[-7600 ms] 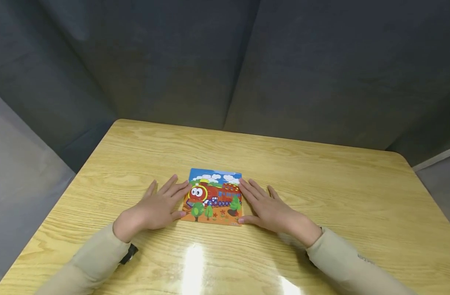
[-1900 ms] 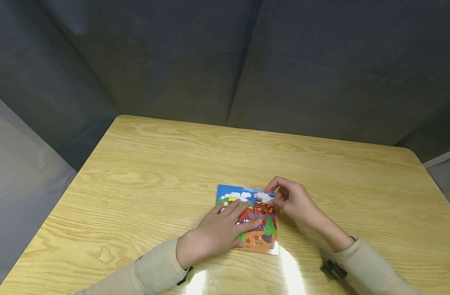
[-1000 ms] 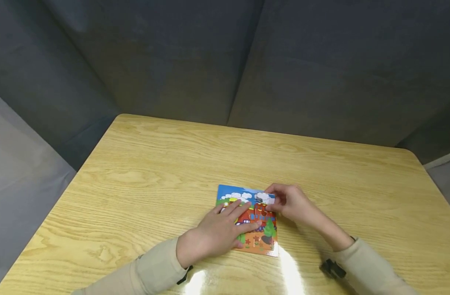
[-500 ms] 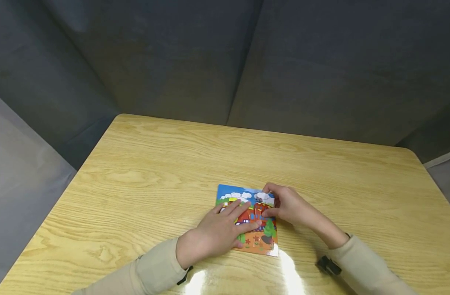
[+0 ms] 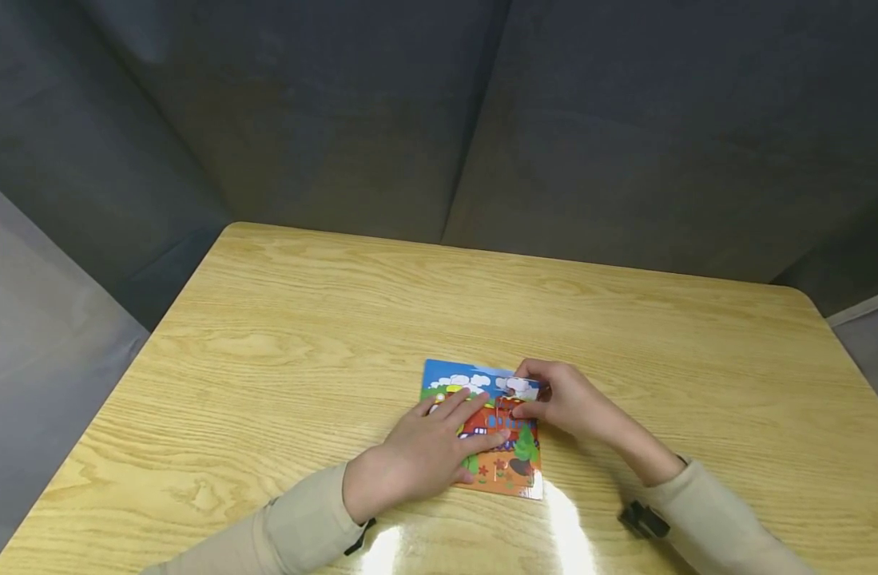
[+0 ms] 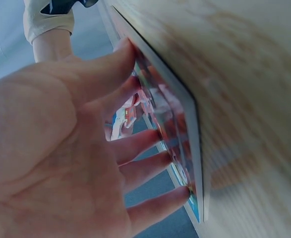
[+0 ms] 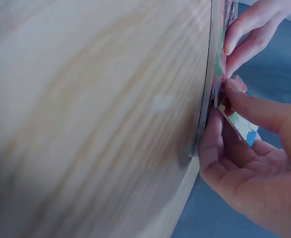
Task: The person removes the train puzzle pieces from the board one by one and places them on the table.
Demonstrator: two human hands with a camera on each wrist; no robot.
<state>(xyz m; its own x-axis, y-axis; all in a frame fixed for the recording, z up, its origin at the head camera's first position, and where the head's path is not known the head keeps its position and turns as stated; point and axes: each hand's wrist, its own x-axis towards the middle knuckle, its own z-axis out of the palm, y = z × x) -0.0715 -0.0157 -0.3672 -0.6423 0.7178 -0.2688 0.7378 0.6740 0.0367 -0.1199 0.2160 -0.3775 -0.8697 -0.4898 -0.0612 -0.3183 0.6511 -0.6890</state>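
Observation:
A flat jigsaw puzzle (image 5: 510,473) with a red train picture lies on the table. My left hand (image 5: 420,455) rests over its left and middle part, fingers spread, fingertips pressing the surface in the left wrist view. At the top right corner, my right hand (image 5: 571,401) pinches a puzzle piece (image 5: 522,389) with clouds and some red on it. The right wrist view shows this piece (image 7: 242,128) tilted up out of the board between thumb and fingers. Much of the train is hidden under the left hand.
The wooden table (image 5: 288,303) extends around the puzzle on all sides. Behind it hangs a dark curtain (image 5: 338,120). A black strap fitting (image 5: 643,519) sits at the right wrist, low over the table.
At first both hands lay flat at the puzzle's sides; then the puzzle shifted right and nearer. The left hand has since stayed put, while the right fingers have lifted the corner piece.

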